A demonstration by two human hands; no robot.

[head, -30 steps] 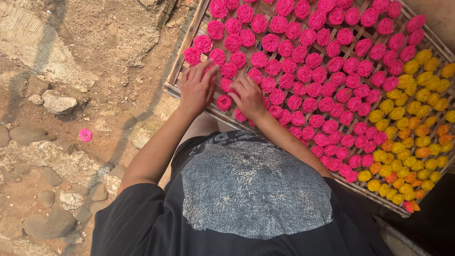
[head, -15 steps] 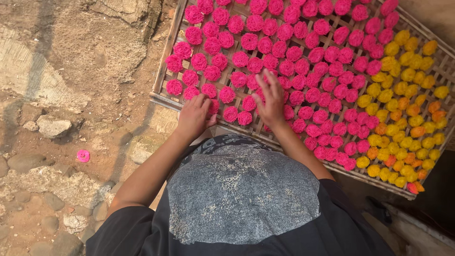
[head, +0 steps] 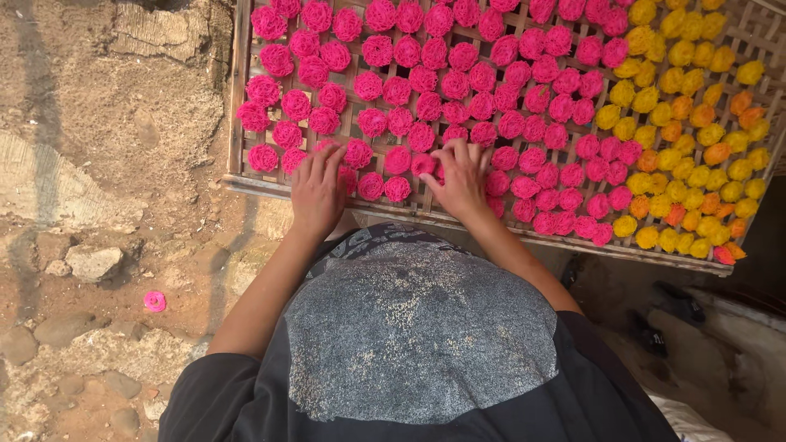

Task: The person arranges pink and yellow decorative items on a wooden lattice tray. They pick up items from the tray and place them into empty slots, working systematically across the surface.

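Note:
A woven bamboo tray [head: 237, 98] carries several rows of round pink nest-shaped pieces [head: 409, 82], with yellow pieces [head: 655, 98] and orange pieces [head: 720, 151] toward its right side. My left hand [head: 318, 190] lies flat on the pink pieces at the tray's near edge, fingers stretched forward. My right hand [head: 460, 182] rests a little to the right, fingers spread over the pink pieces and its thumb beside one pink piece [head: 423, 165]. Neither hand lifts anything.
One pink piece [head: 154, 301] lies on the dirt and stone ground [head: 98, 164] left of me. A loose stone [head: 92, 262] sits nearby. My dark shirt with a grey print [head: 417, 344] fills the lower middle. Dark footwear [head: 655, 327] lies under the tray's right end.
The view has shifted so the tray sits more to the right and closer. Both hands have drawn back toward the tray's near edge, the left onto the front row of pink pieces.

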